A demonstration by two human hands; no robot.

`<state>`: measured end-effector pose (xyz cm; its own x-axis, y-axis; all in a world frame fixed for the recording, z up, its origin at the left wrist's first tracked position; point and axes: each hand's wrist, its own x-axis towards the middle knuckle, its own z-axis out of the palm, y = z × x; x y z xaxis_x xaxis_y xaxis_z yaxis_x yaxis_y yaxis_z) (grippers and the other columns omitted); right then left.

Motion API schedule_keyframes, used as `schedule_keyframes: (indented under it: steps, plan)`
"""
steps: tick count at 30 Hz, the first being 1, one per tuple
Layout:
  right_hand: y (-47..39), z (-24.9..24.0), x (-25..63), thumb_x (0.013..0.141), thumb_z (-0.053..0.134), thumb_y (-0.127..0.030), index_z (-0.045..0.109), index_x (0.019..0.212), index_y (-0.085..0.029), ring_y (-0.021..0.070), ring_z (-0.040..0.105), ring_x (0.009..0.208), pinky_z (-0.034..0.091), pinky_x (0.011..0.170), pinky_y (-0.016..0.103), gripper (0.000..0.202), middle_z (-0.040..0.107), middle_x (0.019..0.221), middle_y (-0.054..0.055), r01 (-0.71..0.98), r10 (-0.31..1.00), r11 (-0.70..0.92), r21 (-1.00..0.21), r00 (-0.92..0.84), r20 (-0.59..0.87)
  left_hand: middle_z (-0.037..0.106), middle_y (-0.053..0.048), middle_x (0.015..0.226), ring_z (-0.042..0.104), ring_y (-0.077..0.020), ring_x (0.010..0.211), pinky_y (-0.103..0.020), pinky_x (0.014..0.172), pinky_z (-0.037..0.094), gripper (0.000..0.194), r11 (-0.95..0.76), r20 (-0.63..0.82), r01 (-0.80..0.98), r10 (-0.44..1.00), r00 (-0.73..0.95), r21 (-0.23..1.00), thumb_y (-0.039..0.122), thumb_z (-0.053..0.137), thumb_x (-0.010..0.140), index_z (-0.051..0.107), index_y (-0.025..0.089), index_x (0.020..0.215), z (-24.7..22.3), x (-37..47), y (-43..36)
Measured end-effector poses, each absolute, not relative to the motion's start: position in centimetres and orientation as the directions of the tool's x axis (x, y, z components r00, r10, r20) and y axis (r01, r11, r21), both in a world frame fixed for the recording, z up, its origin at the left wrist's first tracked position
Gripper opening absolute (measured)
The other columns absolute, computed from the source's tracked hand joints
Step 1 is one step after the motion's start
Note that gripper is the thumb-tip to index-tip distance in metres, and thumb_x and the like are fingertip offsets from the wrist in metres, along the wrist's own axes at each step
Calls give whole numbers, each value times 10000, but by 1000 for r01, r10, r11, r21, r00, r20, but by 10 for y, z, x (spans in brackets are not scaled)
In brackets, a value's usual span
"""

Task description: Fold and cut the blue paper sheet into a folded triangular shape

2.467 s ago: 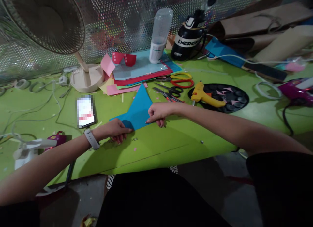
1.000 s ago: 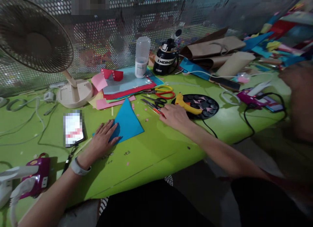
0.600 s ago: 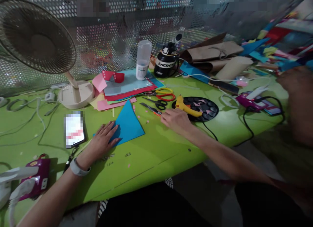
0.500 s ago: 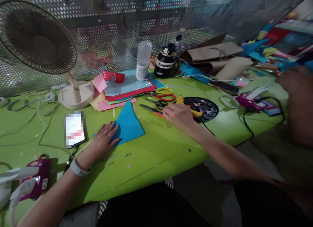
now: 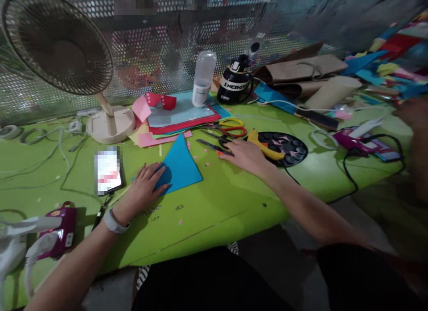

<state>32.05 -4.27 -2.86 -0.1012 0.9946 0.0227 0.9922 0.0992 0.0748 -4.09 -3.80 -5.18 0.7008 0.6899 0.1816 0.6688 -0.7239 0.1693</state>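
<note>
A folded blue sheet [image 5: 183, 168] with a pointed top lies on the green table. My left hand [image 5: 146, 184] rests flat on its left part, fingers spread. To the right, my right hand [image 5: 246, 155] is over dark-handled scissors [image 5: 221, 142] and a dark blade with an orange part [image 5: 214, 147]; its fingertips touch this cluster, and whether they grip anything is hidden. Just beyond that hand, a yellow banana-shaped object [image 5: 267, 149] lies across a round black tray [image 5: 294, 149]. Scissors with red and yellow handles [image 5: 234, 129] lie behind.
Around the work are a fan [image 5: 112, 123], a lit phone [image 5: 109, 170], stacked coloured paper [image 5: 180, 117], a clear bottle [image 5: 203, 81], a black jug [image 5: 234, 84], purple power strips [image 5: 62, 228] with cables, and brown rolls [image 5: 331, 94]. Another person's arm is at far right.
The view has shifted, so the table items appear slightly to the right. My right hand has moved a little from the orange part toward the dark scissor handles. My left hand stays on the blue sheet.
</note>
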Motion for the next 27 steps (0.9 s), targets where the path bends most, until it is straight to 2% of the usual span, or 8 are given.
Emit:
schedule_keyframes:
  steps: [2, 5, 8, 12, 17, 20, 24, 27]
  plan:
    - [-42, -30, 324, 907, 565, -467, 669, 1039, -141, 291, 651, 908, 416, 653, 331, 367, 688, 1012, 143, 995, 996, 94, 26, -94, -4, 584, -147, 1322, 536, -302, 1244, -549, 1149, 310, 562, -705, 219, 689, 708, 671, 168, 560, 441, 956, 509, 163, 1348, -50, -40, -39]
    - [-41, -31, 329, 894, 574, -431, 675, 1040, -143, 290, 654, 902, 428, 665, 331, 339, 689, 983, 138, 996, 997, 77, -48, -78, -14, 620, -143, 1167, 563, -317, 1127, -532, 1044, 419, 622, -659, 236, 733, 749, 619, 170, 650, 510, 881, 554, 166, 1270, -47, -38, -40]
    - [-43, -30, 334, 856, 603, -427, 667, 1089, -148, 287, 659, 884, 448, 678, 341, 369, 703, 944, 117, 987, 997, 76, -145, -79, -18, 610, -145, 1115, 553, -322, 1073, -504, 974, 457, 728, -615, 215, 766, 786, 579, 187, 741, 551, 789, 570, 155, 1220, -46, -38, -40]
    - [-47, -29, 338, 788, 662, -452, 662, 1084, -178, 256, 660, 789, 462, 635, 335, 403, 715, 893, 76, 959, 994, 58, -279, -80, -68, 602, -137, 1088, 544, -310, 1053, -481, 957, 447, 765, -592, 199, 770, 806, 558, 238, 778, 580, 733, 578, 151, 1171, -47, -38, -36]
    - [-48, -25, 340, 813, 626, -423, 697, 909, -197, 261, 650, 855, 481, 720, 357, 256, 685, 908, 84, 958, 985, 155, -242, -168, -33, 609, -118, 1055, 540, -311, 1034, -494, 964, 412, 798, -566, 201, 779, 824, 530, 269, 791, 651, 650, 582, 162, 1137, -48, -37, -31]
    - [-47, -27, 342, 808, 634, -406, 702, 858, -192, 273, 642, 890, 490, 771, 373, 230, 664, 908, 98, 958, 985, 174, -229, -171, 32, 613, -107, 1038, 545, -306, 1020, -491, 955, 411, 787, -579, 227, 775, 814, 534, 253, 764, 675, 654, 575, 170, 1160, -47, -37, -31]
    - [-46, -33, 341, 813, 629, -388, 695, 972, -188, 271, 652, 937, 508, 812, 384, 263, 680, 1023, 112, 918, 977, 196, -344, -150, 154, 609, -105, 1019, 552, -299, 996, -473, 908, 437, 742, -611, 265, 753, 789, 554, 244, 749, 668, 680, 584, 178, 1146, -47, -38, -31]
    - [-47, -34, 337, 836, 592, -342, 684, 1074, -206, 268, 663, 963, 506, 847, 401, 290, 711, 1061, 96, 873, 962, 270, -407, -224, 157, 612, -109, 1035, 552, -303, 1005, -483, 909, 442, 689, -625, 277, 737, 778, 564, 256, 729, 674, 698, 589, 186, 1112, -48, -40, -30]
